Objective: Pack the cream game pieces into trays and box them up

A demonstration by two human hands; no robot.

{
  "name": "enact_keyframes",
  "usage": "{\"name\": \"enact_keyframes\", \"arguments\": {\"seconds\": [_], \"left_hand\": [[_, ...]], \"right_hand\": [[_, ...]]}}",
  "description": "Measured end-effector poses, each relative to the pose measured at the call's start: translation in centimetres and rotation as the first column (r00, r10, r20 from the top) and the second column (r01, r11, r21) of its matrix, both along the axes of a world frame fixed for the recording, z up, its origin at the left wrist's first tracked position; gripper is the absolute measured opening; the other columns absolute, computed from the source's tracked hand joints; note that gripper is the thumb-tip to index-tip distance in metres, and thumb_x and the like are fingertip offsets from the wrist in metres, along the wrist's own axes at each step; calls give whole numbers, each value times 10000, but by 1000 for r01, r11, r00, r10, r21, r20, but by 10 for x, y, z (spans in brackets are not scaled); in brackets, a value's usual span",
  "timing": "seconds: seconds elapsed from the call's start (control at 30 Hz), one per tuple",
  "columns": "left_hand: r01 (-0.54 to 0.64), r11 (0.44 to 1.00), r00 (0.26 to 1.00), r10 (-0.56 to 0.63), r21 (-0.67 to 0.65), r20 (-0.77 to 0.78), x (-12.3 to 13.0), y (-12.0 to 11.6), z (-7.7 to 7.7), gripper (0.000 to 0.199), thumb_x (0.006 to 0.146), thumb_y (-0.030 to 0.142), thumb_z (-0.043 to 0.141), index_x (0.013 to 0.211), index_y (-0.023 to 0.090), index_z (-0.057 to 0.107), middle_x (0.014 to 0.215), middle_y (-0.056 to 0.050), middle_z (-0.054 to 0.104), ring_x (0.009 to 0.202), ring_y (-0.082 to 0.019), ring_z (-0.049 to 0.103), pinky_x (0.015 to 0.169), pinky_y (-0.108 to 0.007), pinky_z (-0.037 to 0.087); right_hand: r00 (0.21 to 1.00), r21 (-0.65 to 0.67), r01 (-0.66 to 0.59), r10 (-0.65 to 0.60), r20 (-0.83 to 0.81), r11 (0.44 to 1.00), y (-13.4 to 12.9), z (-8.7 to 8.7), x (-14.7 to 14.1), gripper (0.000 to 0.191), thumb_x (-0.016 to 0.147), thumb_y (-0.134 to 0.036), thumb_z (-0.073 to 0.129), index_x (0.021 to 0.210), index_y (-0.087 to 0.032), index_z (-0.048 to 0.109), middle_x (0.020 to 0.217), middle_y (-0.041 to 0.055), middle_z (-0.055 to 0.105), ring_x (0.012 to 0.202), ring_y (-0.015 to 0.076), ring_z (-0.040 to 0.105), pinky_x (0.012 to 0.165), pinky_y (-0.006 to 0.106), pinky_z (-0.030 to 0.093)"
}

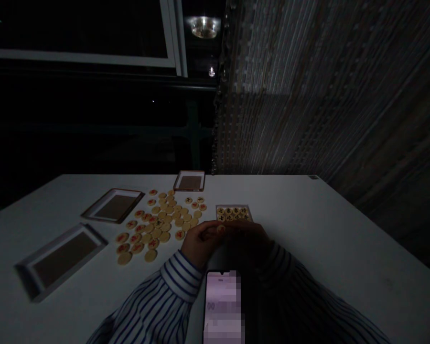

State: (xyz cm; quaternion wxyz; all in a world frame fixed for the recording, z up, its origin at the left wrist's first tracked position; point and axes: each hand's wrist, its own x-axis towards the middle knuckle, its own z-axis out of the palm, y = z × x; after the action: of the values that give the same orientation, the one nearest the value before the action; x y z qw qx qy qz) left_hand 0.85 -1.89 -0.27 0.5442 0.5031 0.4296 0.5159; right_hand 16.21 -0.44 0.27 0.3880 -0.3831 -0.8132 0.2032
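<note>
My left hand (202, 240) is closed, with a round Chinese chess piece (220, 230) bearing a red character at its fingertips. Close beside it, my right hand (250, 239) lies in deep shadow; whether its fingers also touch the piece is hidden. Just beyond both hands sits a shallow box (250, 210) with rows of pieces (235, 211) marked in black, its near part covered by my hands. To the left, many loose pieces (166, 216) are spread over the white table, some showing red or black characters, others blank side up.
Three shallow trays or lids stand on the table (308, 229): one at the back (176, 184), one at the left (89, 215), one at the near left (43, 289). A lit phone (222, 306) is below my wrists. A strand curtain (272, 95) hangs behind.
</note>
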Motion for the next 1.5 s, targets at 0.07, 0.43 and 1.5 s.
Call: {"name": "enact_keyframes", "arguments": {"seconds": [0.07,0.43,1.5], "left_hand": [[-18,1000,1000,18,-18,-9,0,0,-1,262,574,281,675,781,129,628,653,-42,671,603,-132,610,563,-212,473],[-66,997,996,64,-35,-68,-3,1,4,257,620,344,617,757,131,666,644,-46,670,571,-126,585,508,-209,442],[-83,988,991,96,-134,94,-10,6,3,285,554,370,659,699,125,641,595,-28,646,508,-99,546,492,-199,408]], "right_hand": [[1000,-6,21,-21,-10,1000,-2,2,0,251,783,-326,477,922,-189,635,855,69,665,784,167,608,697,296,488],[998,-75,58,-58,3,996,-7,10,-1,217,784,-296,465,885,-215,640,828,42,667,749,149,612,649,253,491],[908,270,-24,-92,408,963,5,22,-8,268,767,-312,473,955,-155,582,888,82,634,847,168,551,736,287,393]]}}
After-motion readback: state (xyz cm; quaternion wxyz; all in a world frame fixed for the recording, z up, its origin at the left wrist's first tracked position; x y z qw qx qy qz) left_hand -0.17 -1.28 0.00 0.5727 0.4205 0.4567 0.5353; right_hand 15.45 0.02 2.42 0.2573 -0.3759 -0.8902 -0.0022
